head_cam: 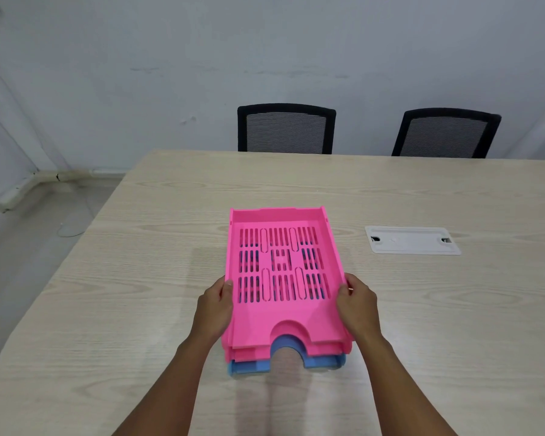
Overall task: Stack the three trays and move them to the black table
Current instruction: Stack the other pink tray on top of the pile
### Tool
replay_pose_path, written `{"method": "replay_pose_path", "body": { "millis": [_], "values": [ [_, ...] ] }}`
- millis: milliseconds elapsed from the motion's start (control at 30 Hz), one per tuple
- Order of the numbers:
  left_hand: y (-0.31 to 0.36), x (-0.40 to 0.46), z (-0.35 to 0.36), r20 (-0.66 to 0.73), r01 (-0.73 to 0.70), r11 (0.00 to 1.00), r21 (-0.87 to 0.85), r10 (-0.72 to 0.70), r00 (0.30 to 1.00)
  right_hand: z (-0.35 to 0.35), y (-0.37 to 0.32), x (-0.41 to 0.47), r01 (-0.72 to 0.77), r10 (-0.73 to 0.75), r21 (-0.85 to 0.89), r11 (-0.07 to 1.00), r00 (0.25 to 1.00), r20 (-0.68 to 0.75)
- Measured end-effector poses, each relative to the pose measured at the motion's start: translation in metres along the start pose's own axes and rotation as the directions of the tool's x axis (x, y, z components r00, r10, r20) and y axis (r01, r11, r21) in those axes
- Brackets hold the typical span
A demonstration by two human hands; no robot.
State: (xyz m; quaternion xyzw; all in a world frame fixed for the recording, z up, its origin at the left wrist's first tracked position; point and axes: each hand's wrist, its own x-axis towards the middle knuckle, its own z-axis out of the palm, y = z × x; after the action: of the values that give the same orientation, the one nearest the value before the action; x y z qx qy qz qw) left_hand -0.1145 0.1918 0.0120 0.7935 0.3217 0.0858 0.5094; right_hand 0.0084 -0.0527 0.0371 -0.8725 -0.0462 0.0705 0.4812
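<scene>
Three slotted plastic trays lie stacked on the light wooden table. The top pink tray covers a second pink tray, of which only the front edge shows. Under both sits a blue tray, visible at the front lip and through the slots. My left hand grips the stack's left side wall, thumb on the rim. My right hand grips the right side wall the same way. No black table is in view.
A white cable cover plate is set into the table to the right of the trays. Two black mesh office chairs stand behind the far edge. Floor and a wall lie to the left.
</scene>
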Motion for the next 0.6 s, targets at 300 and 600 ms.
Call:
{"method": "replay_pose_path", "body": {
  "millis": [300,600],
  "values": [
    [-0.001,0.008,-0.005,0.142,0.261,0.903,-0.341,-0.225,0.964,-0.004,0.009,0.009,-0.325,0.288,0.305,0.895,0.944,0.161],
    [-0.013,0.01,-0.01,0.414,0.496,0.796,-0.348,-0.345,0.843,-0.01,0.022,0.013,-0.493,0.315,0.34,0.801,0.83,0.461]
  ]
}}
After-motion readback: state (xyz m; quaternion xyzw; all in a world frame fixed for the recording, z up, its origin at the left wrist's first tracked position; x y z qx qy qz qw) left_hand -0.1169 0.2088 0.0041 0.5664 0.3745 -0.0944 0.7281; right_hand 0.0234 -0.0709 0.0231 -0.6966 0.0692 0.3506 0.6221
